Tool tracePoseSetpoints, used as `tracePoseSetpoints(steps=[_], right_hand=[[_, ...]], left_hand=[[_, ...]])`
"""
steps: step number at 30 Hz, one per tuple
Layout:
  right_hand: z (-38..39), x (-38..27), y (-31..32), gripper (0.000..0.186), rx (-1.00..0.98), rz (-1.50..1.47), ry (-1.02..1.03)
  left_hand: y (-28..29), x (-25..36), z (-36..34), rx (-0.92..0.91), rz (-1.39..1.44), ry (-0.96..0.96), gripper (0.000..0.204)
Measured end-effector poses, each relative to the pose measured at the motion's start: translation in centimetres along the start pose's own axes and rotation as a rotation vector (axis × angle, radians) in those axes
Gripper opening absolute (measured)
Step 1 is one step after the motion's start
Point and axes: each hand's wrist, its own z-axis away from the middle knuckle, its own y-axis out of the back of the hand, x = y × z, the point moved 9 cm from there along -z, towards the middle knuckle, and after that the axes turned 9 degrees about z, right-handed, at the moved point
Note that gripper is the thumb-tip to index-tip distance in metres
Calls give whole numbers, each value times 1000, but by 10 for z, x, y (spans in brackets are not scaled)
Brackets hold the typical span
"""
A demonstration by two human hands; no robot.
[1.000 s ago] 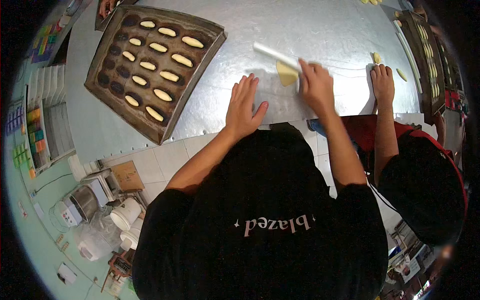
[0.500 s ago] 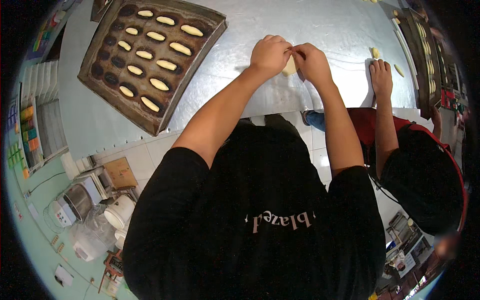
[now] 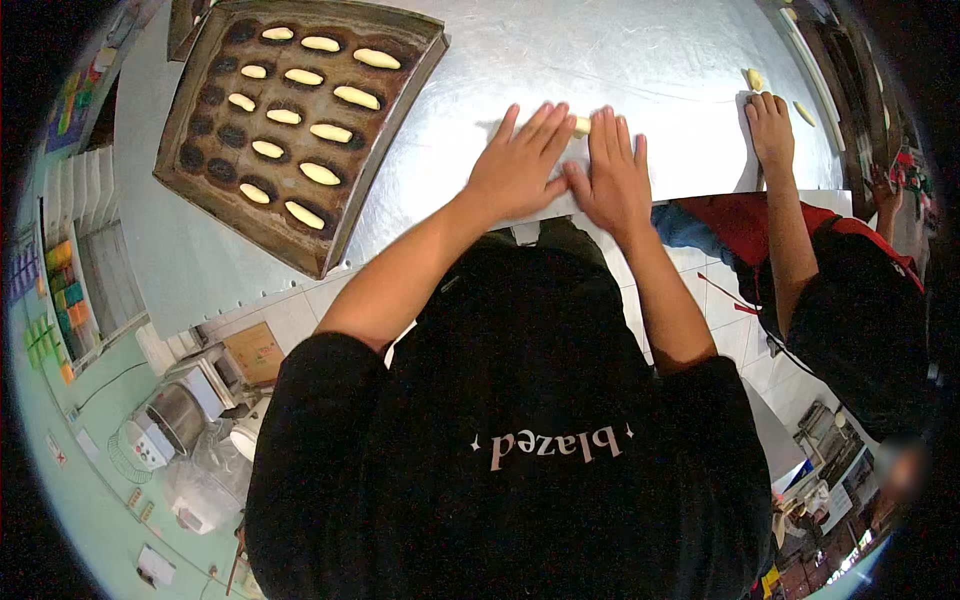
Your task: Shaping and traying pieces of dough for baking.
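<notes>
- the left hand (image 3: 520,165) is laid flat, palm down and fingers spread, on the metal table (image 3: 640,60); nothing is gripped in it.
- the right hand (image 3: 612,178) is laid flat just beside it, fingers straight and close together, also palm down with nothing grasped; the thumbs of the 2 hands are nearly touching.
- a small piece of pale dough (image 3: 581,125) is seen between the fingertips of both hands, on the table surface; most of it is hidden under the fingers, so its full shape cannot be told.
- a dark baking tray (image 3: 200,180) with rows of oval hollows is set on the table to the left of the hands, well apart from them.
- 10 elongated dough pieces (image 3: 320,173) are counted in the hollows of the tray, in 2 slanted rows; the remaining hollows are seen dark.
- a co-worker's hand (image 3: 770,128) is placed on the table to the right, palm down, apart from the person's own hands.
- 2 small dough scraps (image 3: 754,78) are seen beyond that hand, near the table's far right edge.
- another long tray (image 3: 815,60) is seen at the right rim, strongly bent by the lens.
- a black shirt is worn by the person, and both forearms are bare.
- a kitchen scale (image 3: 150,440) and plastic tubs are seen on a lower surface at the lower left.
</notes>
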Motion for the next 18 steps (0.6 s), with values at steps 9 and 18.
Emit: tracePoseSetpoints(steps=[9, 18], right_hand=[[-31, -21, 43, 72, 247, -179, -95], [27, -63, 10, 77, -54, -41, 149]], left_hand=[[21, 5, 68, 60, 293, 28, 54], [62, -38, 147, 176, 258, 388, 45]])
